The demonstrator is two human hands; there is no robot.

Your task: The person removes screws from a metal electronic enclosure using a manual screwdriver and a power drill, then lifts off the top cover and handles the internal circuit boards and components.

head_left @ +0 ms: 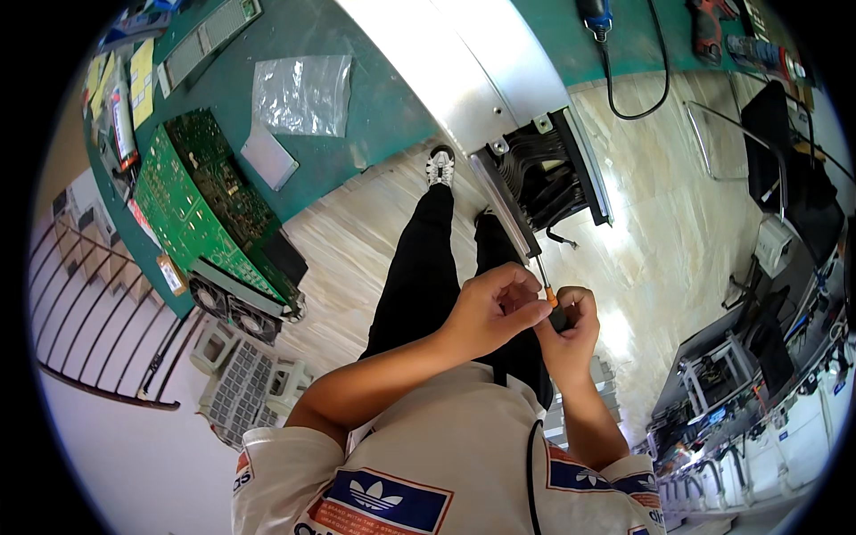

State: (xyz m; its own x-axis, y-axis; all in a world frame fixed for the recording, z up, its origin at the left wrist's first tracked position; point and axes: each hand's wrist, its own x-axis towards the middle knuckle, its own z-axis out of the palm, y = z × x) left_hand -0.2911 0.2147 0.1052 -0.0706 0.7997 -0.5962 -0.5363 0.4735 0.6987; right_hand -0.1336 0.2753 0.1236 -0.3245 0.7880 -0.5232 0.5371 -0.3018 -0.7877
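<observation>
A screwdriver with an orange and dark handle points up at the end of a long silvery metal case. My right hand is closed round its handle. Beside it, my left hand is pinched, its thumb against the orange part of the handle; whatever lies within its curled fingers is hidden. The shaft reaches the corner of the case's dark end frame. Inside that open end sit black ribbed cables, and a short loose lead hangs out.
On the green bench lie a clear plastic bag, a small metal plate and a large green circuit board with fans. A corded blue tool and a red power tool lie at the far right. A chair stands right.
</observation>
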